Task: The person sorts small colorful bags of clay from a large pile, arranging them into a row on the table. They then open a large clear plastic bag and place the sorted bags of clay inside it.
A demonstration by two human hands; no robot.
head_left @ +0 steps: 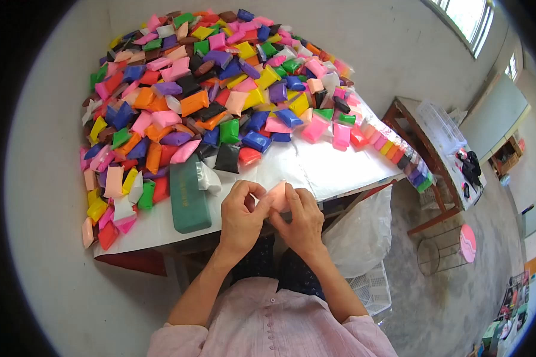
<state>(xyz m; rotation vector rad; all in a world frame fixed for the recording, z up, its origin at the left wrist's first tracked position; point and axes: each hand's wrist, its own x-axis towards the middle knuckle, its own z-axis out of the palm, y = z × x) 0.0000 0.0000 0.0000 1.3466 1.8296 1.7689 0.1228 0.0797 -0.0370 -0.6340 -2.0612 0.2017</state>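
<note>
A small peach packet [279, 196] is held between both hands, just past the front edge of the table [315, 169]. My left hand [242, 213] pinches its left side with thumb and fingers. On the packet's right side, my right hand [299, 218] has its fingers closed. Left of my hands lies a dark green oblong case [189, 199] with a white packet [208, 178] beside its right edge. A black packet [227, 159] lies beyond my left hand, at the near edge of a large pile of coloured packets [211, 107].
A row of multicoloured packets [393, 152] lies at the table's right end. Below it hang a clear plastic bag [363, 232] and a white basket [372, 291]. A wire stool with a pink seat [467, 243] and a second table [426, 134] stand at right.
</note>
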